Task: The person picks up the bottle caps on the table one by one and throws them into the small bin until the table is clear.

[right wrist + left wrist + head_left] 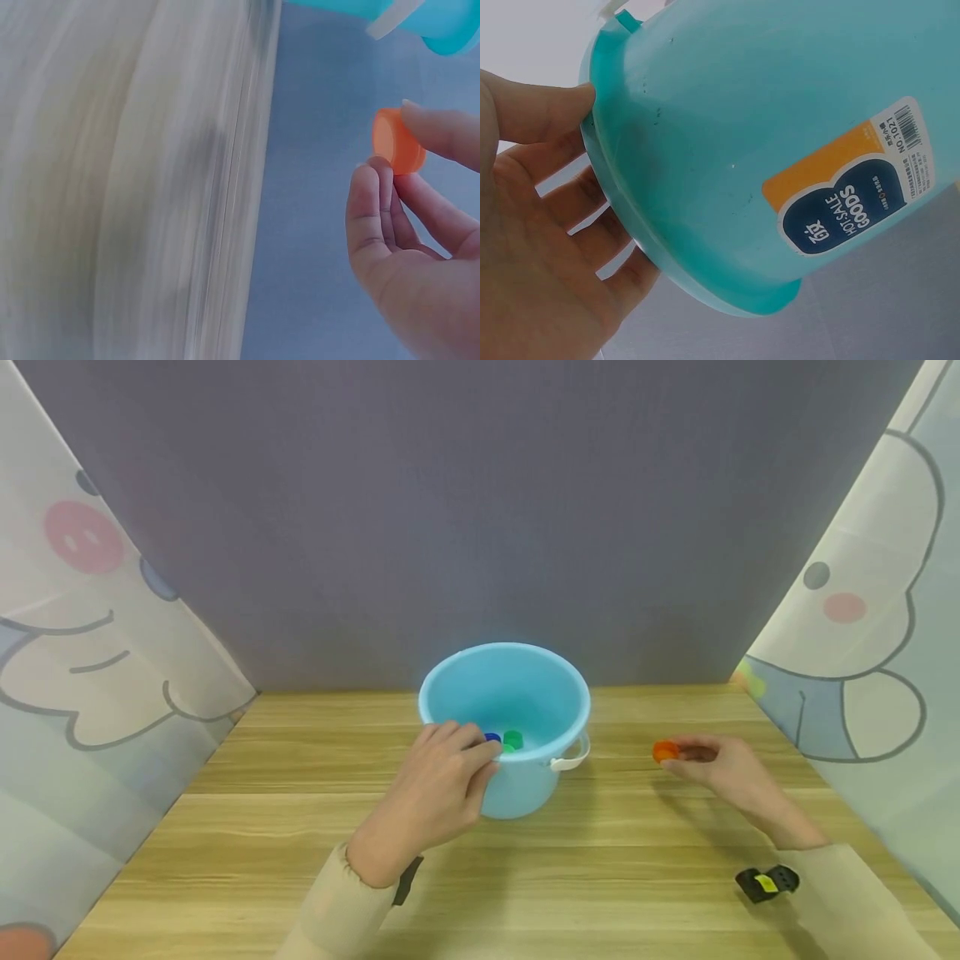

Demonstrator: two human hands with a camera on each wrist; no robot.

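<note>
A light blue bucket [517, 789] stands upright on the wooden table. My left hand [442, 781] grips its near-left rim, thumb on the outer side and fingers over the edge, as the left wrist view [547, 225] confirms. Inside the bucket lie a dark blue cap [492, 737] and green caps [513, 740], partly hidden by the rim and my fingers. To the right of the bucket, my right hand [723, 772] pinches an orange bottle cap [397, 142] between thumb and fingers, above the table and apart from the bucket.
The bucket's white handle [573, 757] hangs on its right side. A grey wall [495, 510] rises behind the table [300, 827]. Cartoon-printed cloths [82, 660] flank both sides. Each wrist wears a black strap device [767, 883].
</note>
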